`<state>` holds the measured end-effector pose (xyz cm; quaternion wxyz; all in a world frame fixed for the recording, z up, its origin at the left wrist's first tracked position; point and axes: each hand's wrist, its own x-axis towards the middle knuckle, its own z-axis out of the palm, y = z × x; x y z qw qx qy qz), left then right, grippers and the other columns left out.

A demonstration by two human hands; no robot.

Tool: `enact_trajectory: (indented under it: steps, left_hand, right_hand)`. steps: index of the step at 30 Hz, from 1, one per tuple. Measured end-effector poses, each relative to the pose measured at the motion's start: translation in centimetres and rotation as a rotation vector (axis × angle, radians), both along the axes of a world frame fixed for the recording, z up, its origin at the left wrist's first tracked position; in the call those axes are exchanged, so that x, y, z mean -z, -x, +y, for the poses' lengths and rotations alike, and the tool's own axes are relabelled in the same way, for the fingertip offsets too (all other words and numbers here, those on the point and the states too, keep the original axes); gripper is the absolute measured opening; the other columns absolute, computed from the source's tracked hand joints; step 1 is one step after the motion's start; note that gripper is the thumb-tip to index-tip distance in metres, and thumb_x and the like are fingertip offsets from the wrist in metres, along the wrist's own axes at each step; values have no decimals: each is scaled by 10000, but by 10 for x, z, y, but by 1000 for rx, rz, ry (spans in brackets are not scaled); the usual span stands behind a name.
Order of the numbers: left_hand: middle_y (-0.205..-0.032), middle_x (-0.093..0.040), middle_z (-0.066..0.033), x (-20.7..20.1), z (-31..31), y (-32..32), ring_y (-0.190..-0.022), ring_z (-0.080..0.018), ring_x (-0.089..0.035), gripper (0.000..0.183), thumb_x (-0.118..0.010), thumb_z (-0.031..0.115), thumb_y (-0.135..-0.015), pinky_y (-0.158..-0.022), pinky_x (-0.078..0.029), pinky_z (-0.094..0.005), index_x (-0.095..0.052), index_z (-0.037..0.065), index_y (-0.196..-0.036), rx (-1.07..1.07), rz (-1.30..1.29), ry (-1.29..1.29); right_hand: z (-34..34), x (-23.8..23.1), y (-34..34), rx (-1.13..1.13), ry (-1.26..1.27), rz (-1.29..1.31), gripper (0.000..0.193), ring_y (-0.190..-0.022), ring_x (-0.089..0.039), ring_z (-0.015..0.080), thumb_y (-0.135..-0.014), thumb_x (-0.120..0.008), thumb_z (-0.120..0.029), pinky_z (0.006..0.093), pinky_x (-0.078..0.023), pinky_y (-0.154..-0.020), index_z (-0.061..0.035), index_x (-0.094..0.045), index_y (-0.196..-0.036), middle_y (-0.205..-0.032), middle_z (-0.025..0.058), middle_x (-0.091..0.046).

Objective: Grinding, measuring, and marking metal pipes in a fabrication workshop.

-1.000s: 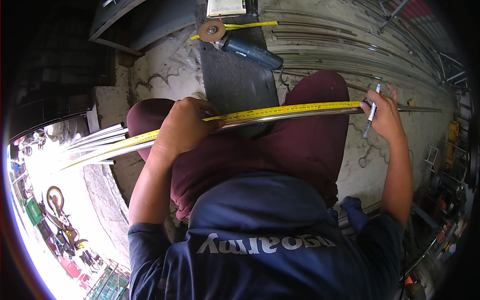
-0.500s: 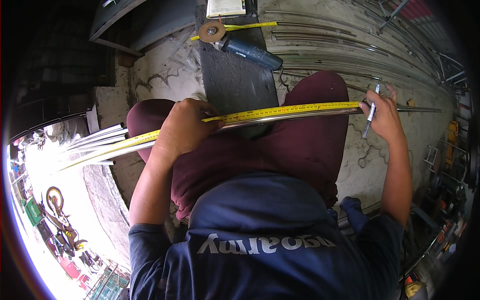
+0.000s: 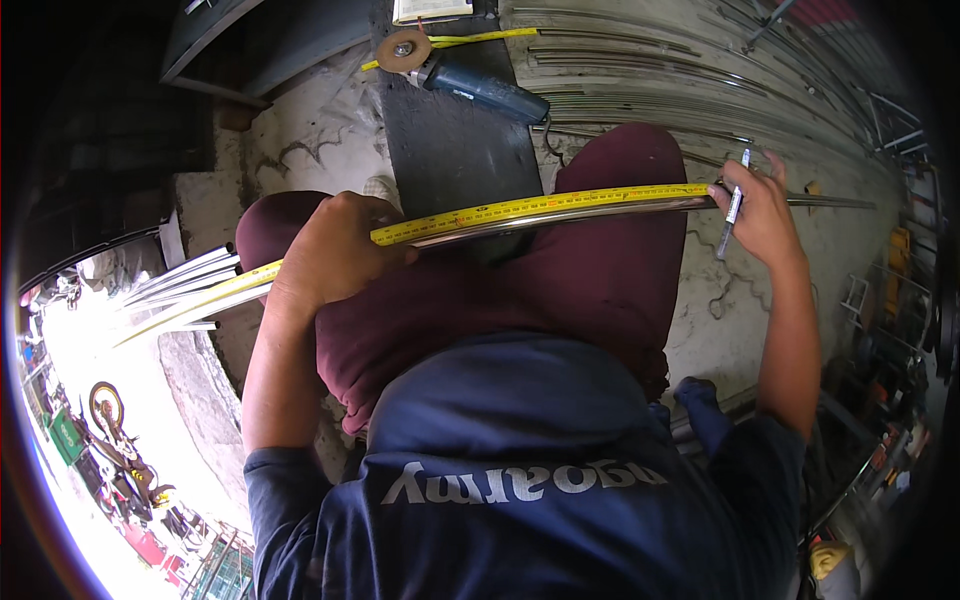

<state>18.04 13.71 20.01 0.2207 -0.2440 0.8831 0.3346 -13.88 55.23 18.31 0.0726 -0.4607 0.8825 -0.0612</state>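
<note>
The left hand point(image 3: 345, 245) clasps a yellow measuring tape point(image 3: 540, 203) that runs along a shiny metal tube point(image 3: 500, 230), both crossing the maroon trousers point(image 3: 600, 275). The right hand point(image 3: 760, 212) pinches the tape near its right end, a pale marker pen point(image 3: 733, 212) slanting between its fingers. Ahead, an angle grinder point(image 3: 485, 92) lies on a dark board point(image 3: 440, 165), beside metal rods point(image 3: 640, 65) on the floor. Far left, through the glare, stands what looks like a motorbike point(image 3: 125, 455).
</note>
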Motion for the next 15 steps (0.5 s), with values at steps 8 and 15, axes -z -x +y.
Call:
enact_trajectory:
  steps: [8,15]
  left_hand:
    - [-951,-849,-224,8,-2,-3,-840,-300,-848,517,-957,172,-835,-853,-641,-399,-847,28,-1319,88,35,39]
    - [-971,-851,-229,4,6,3,-859,-300,-851,520,-957,176,-834,-881,-647,-402,-843,14,-1314,71,-34,10]
  right_hand:
    - [-2,-3,0,-17,-15,8,246,-818,-702,409,-1008,-827,-136,620,-351,-1278,-62,-595,-975,-728,132,-663]
    - [-3,-3,-1,-8,-19,6,254,-815,-699,414,-1009,-831,-148,621,-351,-1278,-60,-596,-970,-732,139,-669]
